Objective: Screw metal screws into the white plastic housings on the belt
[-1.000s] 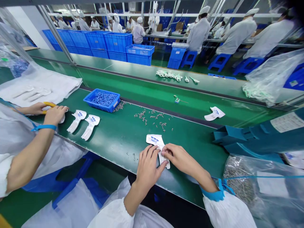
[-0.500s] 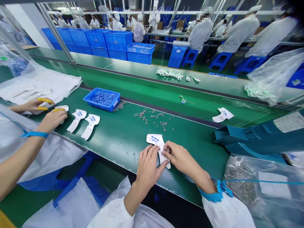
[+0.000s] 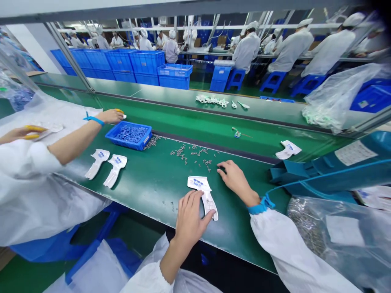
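Observation:
A white pistol-shaped plastic shell half (image 3: pixel 209 197) lies on the green bench in front of me, with blue pieces in its wide end and small metal parts in its handle. My left hand (image 3: pixel 190 215) holds the handle against the bench, fingertips on the left edge and thumb across the lower right. To the right and farther back, my right hand (image 3: pixel 235 179) is apart from the shell. Its thumb and forefinger are parted, with nothing visible between them. Its fingertips are close to the scattered small metal parts (image 3: pixel 207 163).
A blue tray (image 3: pixel 128 136) of blue pieces stands back left, near two more shell halves (image 3: pixel 115 170). A co-worker's hand (image 3: pixel 112 116) reaches past it. Another shell (image 3: pixel 287 149) and a small wired part (image 3: pixel 237 133) lie on the green strip. A clear bag (image 3: pixel 324 228) sits right.
My right hand has left the shell and moved back and right, toward the metal parts. My left hand stays on the shell. The co-worker's hand has moved from the bench to beyond the blue tray.

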{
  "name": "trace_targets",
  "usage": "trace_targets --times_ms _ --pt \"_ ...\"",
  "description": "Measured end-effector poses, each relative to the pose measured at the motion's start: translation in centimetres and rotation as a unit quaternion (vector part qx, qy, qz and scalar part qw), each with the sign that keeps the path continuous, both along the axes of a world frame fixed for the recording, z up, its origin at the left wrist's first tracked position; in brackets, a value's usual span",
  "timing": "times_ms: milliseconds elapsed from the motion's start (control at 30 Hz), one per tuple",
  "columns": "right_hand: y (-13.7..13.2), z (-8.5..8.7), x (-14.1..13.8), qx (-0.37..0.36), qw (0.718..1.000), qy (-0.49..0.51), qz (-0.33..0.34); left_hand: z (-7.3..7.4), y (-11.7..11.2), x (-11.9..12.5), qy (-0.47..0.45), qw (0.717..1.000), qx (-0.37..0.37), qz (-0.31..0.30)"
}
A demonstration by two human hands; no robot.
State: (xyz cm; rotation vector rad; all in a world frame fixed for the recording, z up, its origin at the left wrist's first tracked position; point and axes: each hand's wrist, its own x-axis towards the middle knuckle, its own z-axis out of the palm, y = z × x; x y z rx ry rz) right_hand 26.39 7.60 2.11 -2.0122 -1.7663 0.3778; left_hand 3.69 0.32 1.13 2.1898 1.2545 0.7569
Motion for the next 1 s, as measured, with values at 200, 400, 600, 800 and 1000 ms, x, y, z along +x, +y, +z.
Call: trace_targets --times_ms 200,400,600,800,1000 --pt "-1.1 0.1 -0.1 -0.015 0.999 0.046 0.003 0.1 -0.1 -0.2 -0.101 0.995 -0.016 0.007" --pt "-5.3 1.9 -2.0 -0.143 0.917 0.371 0.030 0.3 -0.1 -0.6 -0.167 0.985 -0.023 0.030" --pt "-7.3 3.7 -5.0 -0.219 0.851 0.470 0.085 0.5 -0.6 -0.2 -0.189 0.982 -0.028 -0.014" --pt "-7.7 4.2 -5.2 -0.208 0.872 0.434 0.090 0.2 -0.5 0.1 -0.196 0.980 -0.032 0.026" --pt "-8.1 4.7 -4.2 -0.192 0.930 0.283 0.135 -0.1 -0.5 0.4 -0.163 0.986 -0.026 0.011"
